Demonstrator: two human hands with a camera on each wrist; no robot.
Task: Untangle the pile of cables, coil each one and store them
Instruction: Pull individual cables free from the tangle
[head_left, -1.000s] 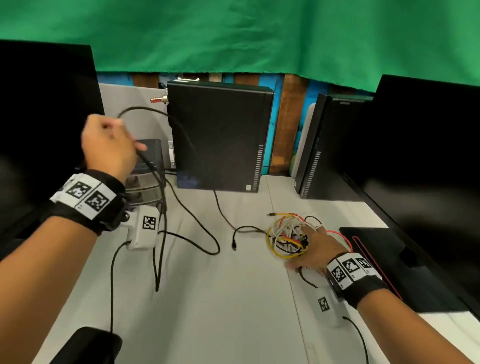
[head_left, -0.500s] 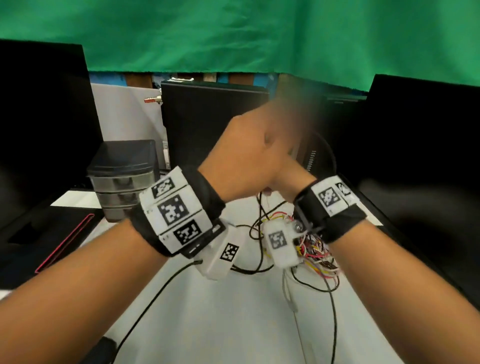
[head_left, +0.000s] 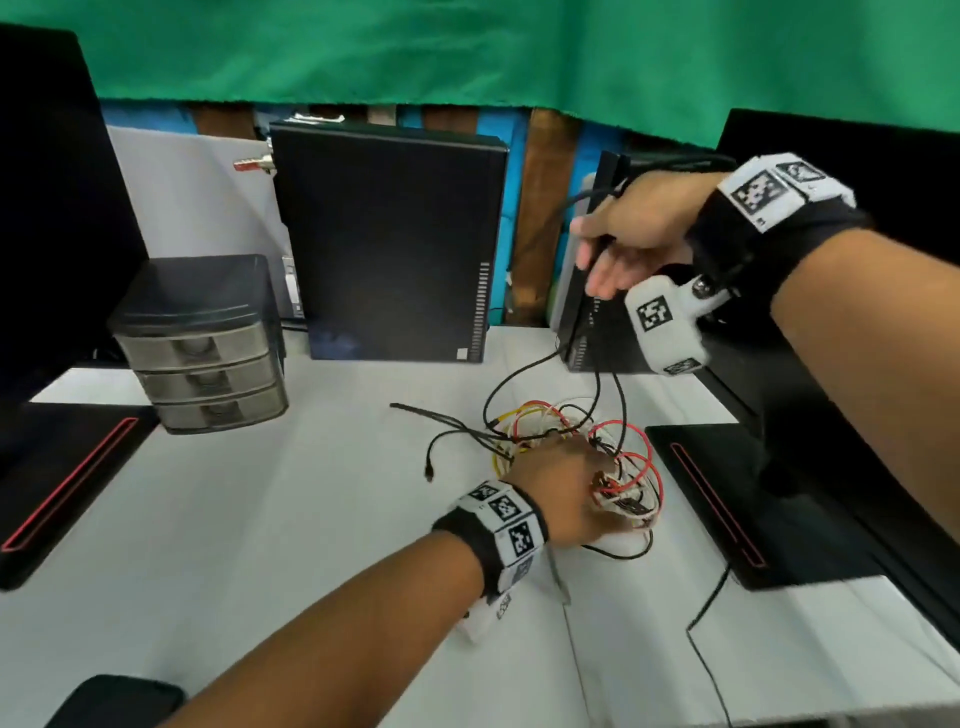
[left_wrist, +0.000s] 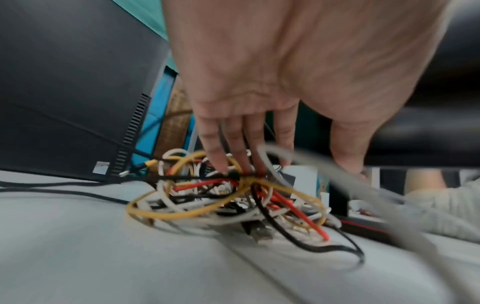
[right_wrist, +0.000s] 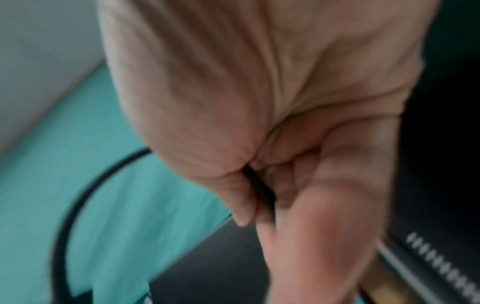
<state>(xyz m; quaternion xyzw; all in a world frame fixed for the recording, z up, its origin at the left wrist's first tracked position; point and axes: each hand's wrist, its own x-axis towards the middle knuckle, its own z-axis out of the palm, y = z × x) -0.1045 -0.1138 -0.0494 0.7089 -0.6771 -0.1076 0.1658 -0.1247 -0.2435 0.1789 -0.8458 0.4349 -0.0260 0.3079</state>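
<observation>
Black cable (head_left: 597, 387) pinched in my right hand (head_left: 631, 236), raised; left hand (head_left: 558, 486) flat, fingers straight, pinning tangled pile (head_left: 582, 457) on worktop (head_left: 291, 519). Light, limp, snag-prone; I'd grip near connector.

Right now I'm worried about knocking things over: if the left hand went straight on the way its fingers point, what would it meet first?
The left hand points down with fingers straight; it would meet the tangled cable pile first. They seem to touch it already, though blur leaves contact uncertain.
</observation>
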